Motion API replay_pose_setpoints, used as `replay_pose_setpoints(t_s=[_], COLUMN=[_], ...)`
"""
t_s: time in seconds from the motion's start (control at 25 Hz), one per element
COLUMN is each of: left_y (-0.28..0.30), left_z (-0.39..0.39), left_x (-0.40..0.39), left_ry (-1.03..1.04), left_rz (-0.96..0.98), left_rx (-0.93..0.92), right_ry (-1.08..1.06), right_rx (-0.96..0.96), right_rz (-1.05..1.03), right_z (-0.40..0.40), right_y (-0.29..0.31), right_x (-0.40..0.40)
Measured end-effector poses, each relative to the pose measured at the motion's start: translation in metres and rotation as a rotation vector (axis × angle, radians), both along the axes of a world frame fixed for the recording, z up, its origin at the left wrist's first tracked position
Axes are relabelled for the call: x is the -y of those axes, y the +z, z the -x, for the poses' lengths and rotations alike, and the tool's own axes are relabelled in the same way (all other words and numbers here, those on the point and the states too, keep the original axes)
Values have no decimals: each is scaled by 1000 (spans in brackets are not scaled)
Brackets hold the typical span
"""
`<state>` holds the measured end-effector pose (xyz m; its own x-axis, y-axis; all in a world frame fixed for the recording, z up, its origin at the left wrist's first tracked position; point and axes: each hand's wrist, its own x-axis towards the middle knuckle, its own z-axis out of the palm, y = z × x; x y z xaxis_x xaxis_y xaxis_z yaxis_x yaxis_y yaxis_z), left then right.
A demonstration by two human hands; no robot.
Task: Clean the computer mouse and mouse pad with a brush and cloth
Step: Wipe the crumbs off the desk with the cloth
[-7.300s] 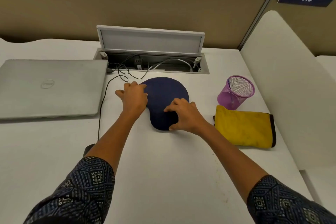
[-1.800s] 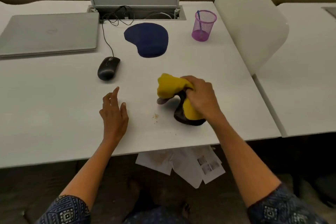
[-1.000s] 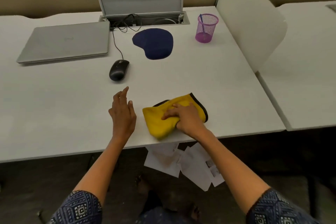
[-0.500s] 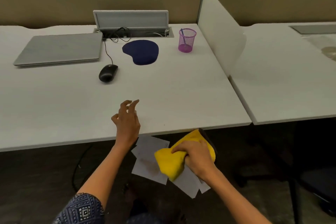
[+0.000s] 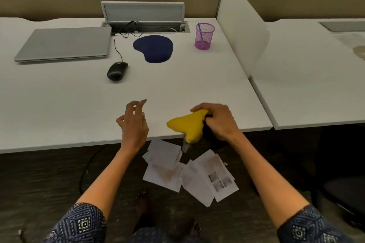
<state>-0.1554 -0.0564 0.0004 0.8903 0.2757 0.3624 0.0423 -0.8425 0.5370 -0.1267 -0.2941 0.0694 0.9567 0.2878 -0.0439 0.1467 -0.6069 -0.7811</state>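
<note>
The crumpled yellow cloth was clenched in the right hand at the desk's near edge; the black corded mouse and navy mouse pad lay toward eleven o'clock, nearer the left hand, whose fingers were loosely spread and empty.

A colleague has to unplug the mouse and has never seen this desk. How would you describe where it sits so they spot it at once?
Start at the closed silver laptop on the left of the white desk. Just off its front right corner lies the computer mouse, left of the dark blue mouse pad and not on it. It is the only black thing there, with a thin cable trailing toward the back.
</note>
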Motion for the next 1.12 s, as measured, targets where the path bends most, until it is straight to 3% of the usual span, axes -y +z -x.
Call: replay_pose_setpoints(t_s=[0.12, 0.36, 0.48, 0.6, 0.68, 0.88, 1.12], left_y=[-1, -5, -5, -8, -11, -17, -5], left_z=[-3, -17, -26, -31, -28, -22, -15], left_x=[-10, -38, -52, -61, -59, -39, -7], left_ry=[-25, -45, -54, -45, -39, -65, -106], left_rz=[-45, -50, -58, -38, 1, 44, 17], left_rx=[-6, -3, -7, -20, -35, -77, -20], right_ry=[-127, -254, -171, -119, -149, -13, 37], right_rx=[21, 144, 16, -140, -104, -112, -149], right_rz=[-84, -17, 127, 227, 237, 160, 234], right_z=[-46, -149, -175, -148, -111, -18, 58], right_y=[20, 43, 18, -29, -48, -58, -71], right_x=[-4, -31, -44, -48, -48, -50, -20])
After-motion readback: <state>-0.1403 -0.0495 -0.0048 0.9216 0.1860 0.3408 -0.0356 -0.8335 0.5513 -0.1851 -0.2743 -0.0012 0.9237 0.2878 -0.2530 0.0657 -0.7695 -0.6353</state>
